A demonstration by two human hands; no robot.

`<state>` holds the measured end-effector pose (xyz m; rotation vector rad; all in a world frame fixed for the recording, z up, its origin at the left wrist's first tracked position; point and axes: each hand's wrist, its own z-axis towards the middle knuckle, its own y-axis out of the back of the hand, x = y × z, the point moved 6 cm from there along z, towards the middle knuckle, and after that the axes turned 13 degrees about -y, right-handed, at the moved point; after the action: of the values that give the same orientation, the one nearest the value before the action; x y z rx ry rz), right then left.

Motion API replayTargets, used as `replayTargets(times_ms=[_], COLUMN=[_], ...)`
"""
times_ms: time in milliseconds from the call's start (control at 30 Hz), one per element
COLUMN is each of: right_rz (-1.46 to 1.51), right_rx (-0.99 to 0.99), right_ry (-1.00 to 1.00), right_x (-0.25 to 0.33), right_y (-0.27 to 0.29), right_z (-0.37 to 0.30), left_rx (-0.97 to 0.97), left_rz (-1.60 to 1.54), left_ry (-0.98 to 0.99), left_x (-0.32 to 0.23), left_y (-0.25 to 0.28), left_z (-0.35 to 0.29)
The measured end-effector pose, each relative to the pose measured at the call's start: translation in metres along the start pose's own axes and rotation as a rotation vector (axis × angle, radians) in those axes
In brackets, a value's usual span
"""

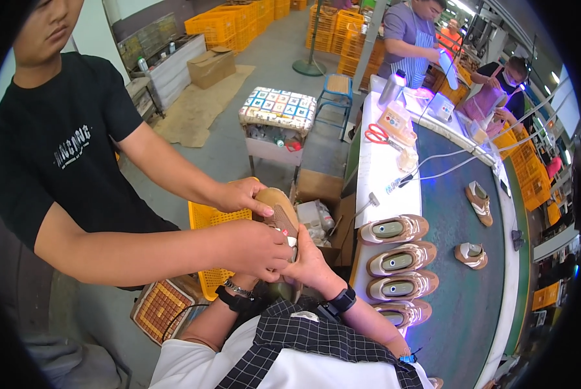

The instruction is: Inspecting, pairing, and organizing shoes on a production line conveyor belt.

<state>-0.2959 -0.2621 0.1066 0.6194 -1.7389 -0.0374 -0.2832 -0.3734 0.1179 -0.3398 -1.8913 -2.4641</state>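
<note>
A brown sneaker (283,209) with a tan toe and a white patch on its side is held upright, toe away from me, in front of my apron. My right hand (311,262) grips its right side, thumb toward the near end. A co-worker in a black T-shirt reaches in from the left; one hand (238,194) holds the toe and the other hand (255,249) crosses over the shoe's side. My left hand (244,280), below a bracelet and a black wristband, is mostly hidden under that hand; its fingers do not show.
Several brown and white sneakers (394,264) line the near edge of the green conveyor belt (456,214) at right; two more sit farther across. Red scissors (377,134) lie on the white bench (371,168). A yellow crate (206,217) and a cardboard box (316,185) stand below the hands.
</note>
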Motion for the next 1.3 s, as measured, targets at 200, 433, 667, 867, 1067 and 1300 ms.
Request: replayTargets(times_ms=[200,433,667,867,1067,1300], right_rz=[-0.027,-0.084,-0.054,-0.061,0.07,-0.195], right_rx=[-0.041,-0.049,-0.021,-0.032,0.005,-0.046], right_ry=[0.02,0.018,0.019,0.041,0.09,0.326], right_x=[0.001,-0.015,-0.02,-0.008,-0.016,-0.02], right_y=[0.006,0.002,0.001,0.002,-0.001,-0.01], right_z=[0.0,0.008,0.011,0.003,0.001,0.006], left_rx=[0.019,0.167,0.254,0.218,0.182,-0.018], left_rz=[-0.072,0.056,0.191,0.151,0.186,0.185], left_ry=[0.099,0.113,-0.11,0.061,-0.082,-0.138], left_x=[0.009,0.016,0.005,-0.004,-0.003,-0.002], left_y=[0.004,0.02,0.028,0.031,0.021,0.032], left_z=[0.015,0.029,0.04,0.035,0.033,0.042])
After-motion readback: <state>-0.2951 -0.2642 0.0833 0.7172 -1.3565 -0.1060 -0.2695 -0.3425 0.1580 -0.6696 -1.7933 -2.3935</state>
